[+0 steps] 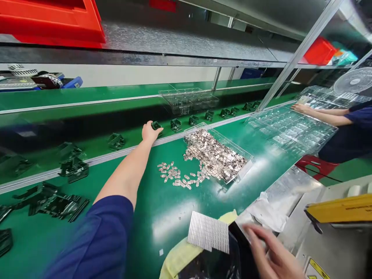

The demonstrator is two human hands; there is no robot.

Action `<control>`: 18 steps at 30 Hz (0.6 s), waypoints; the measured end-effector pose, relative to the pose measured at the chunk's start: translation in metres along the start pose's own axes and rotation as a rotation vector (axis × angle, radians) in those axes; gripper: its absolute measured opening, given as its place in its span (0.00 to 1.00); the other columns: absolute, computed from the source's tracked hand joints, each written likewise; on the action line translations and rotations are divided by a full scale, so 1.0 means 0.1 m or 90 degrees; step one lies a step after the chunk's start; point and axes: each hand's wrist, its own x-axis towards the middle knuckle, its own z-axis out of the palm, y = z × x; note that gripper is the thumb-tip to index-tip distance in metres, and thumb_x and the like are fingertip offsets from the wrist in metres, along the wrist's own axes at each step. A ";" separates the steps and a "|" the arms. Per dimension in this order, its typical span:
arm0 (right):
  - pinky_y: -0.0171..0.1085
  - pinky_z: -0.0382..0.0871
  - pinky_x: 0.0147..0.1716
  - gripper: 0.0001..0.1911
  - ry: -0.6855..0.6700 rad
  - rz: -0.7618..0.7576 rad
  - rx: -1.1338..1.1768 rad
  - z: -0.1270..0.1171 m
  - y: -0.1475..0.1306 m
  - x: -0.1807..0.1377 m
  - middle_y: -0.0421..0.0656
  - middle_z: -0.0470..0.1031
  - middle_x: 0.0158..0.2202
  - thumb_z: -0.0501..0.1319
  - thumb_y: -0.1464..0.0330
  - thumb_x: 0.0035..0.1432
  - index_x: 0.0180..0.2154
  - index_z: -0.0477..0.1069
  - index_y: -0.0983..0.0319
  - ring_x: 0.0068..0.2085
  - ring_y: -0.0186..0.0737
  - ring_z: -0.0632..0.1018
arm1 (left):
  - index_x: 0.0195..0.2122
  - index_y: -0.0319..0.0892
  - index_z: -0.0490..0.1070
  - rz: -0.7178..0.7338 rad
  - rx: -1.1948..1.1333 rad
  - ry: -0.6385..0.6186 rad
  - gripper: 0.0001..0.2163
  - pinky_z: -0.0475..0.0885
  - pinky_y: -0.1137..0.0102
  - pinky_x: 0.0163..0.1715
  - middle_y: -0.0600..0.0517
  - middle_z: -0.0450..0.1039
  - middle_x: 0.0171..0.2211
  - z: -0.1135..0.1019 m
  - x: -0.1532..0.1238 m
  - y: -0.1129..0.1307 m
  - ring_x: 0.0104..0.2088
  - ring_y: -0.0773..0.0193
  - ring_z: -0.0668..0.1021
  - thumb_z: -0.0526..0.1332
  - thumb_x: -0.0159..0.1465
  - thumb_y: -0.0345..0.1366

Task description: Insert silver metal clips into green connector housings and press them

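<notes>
In the head view, a dark green component (156, 125) is being pinched by the left hand (148, 132) at the green lane (133, 137), along which similar components (175, 124) are already lying in a spaced row; a heap of components (55, 205) on the worktop (145, 205) is seemingly being left unplaced. Whether anything is being held by the blurred right hand (270, 248) cannot be told.

Factory workshop: workbench (145, 236), lined-up dark parts (176, 124), trays (293, 128).

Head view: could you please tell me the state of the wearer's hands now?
Left hand: closed on a small dark part.
Right hand: blurred; cannot tell whether it holds anything.
</notes>
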 end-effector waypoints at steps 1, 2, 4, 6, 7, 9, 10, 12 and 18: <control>0.34 0.75 0.38 0.10 -0.031 -0.048 -0.007 0.18 -0.05 0.21 0.44 0.79 0.38 0.57 0.64 0.64 0.42 0.74 0.59 0.37 0.41 0.80 | 0.53 0.40 0.66 -0.006 0.006 0.005 0.16 0.74 0.57 0.45 0.45 0.69 0.52 0.03 0.03 -0.07 0.47 0.58 0.75 0.58 0.67 0.39; 0.34 0.74 0.40 0.11 -0.072 -0.069 -0.030 0.37 -0.10 0.46 0.46 0.79 0.40 0.54 0.66 0.66 0.44 0.73 0.61 0.40 0.41 0.80 | 0.53 0.39 0.66 -0.008 0.012 0.007 0.16 0.74 0.56 0.45 0.45 0.70 0.51 0.06 0.04 -0.10 0.47 0.57 0.76 0.59 0.66 0.39; 0.34 0.73 0.43 0.14 -0.183 -0.095 -0.168 0.78 -0.19 0.99 0.48 0.78 0.42 0.50 0.70 0.67 0.45 0.73 0.63 0.43 0.41 0.79 | 0.53 0.39 0.66 0.001 0.027 0.012 0.16 0.74 0.56 0.45 0.45 0.70 0.51 0.10 -0.07 -0.11 0.46 0.58 0.76 0.58 0.66 0.39; 0.33 0.72 0.45 0.15 -0.283 -0.093 -0.302 1.15 -0.25 1.50 0.47 0.77 0.46 0.51 0.72 0.66 0.51 0.71 0.62 0.45 0.40 0.79 | 0.54 0.38 0.65 0.031 0.048 0.008 0.18 0.73 0.55 0.47 0.43 0.69 0.53 0.02 -0.36 -0.03 0.49 0.55 0.75 0.59 0.66 0.39; 0.34 0.71 0.45 0.16 -0.294 -0.100 -0.314 1.32 -0.28 1.72 0.48 0.76 0.47 0.51 0.74 0.66 0.52 0.70 0.62 0.45 0.41 0.79 | 0.55 0.37 0.65 0.053 0.063 -0.001 0.19 0.72 0.55 0.48 0.41 0.68 0.54 -0.08 -0.59 0.02 0.51 0.54 0.74 0.60 0.64 0.39; 0.37 0.71 0.42 0.18 -0.303 -0.108 -0.340 1.62 -0.31 2.04 0.52 0.75 0.46 0.50 0.78 0.63 0.52 0.70 0.64 0.44 0.45 0.78 | 0.55 0.37 0.66 0.114 0.100 -0.042 0.23 0.70 0.56 0.53 0.40 0.67 0.56 -0.40 -1.17 0.13 0.56 0.52 0.71 0.65 0.60 0.39; 0.38 0.71 0.42 0.19 -0.304 -0.113 -0.351 1.75 -0.32 2.15 0.55 0.74 0.46 0.50 0.80 0.62 0.52 0.70 0.66 0.45 0.47 0.78 | 0.51 0.42 0.69 0.149 0.122 -0.079 0.22 0.70 0.59 0.54 0.45 0.70 0.54 -0.60 -1.49 0.18 0.56 0.54 0.72 0.68 0.56 0.39; 0.41 0.70 0.40 0.17 -0.307 -0.124 -0.365 1.96 -0.31 2.27 0.59 0.73 0.44 0.49 0.80 0.61 0.47 0.72 0.69 0.45 0.52 0.77 | 0.51 0.46 0.69 0.295 0.208 -0.178 0.20 0.67 0.58 0.57 0.46 0.67 0.58 -1.04 -2.08 0.24 0.60 0.53 0.68 0.67 0.57 0.37; 0.40 0.67 0.34 0.15 -0.318 -0.131 -0.362 2.09 -0.13 2.23 0.61 0.72 0.41 0.49 0.80 0.60 0.39 0.74 0.71 0.40 0.52 0.78 | 0.51 0.46 0.69 0.128 0.542 0.170 0.19 0.60 0.45 0.59 0.41 0.59 0.62 -2.33 -2.66 -0.07 0.64 0.40 0.60 0.65 0.57 0.38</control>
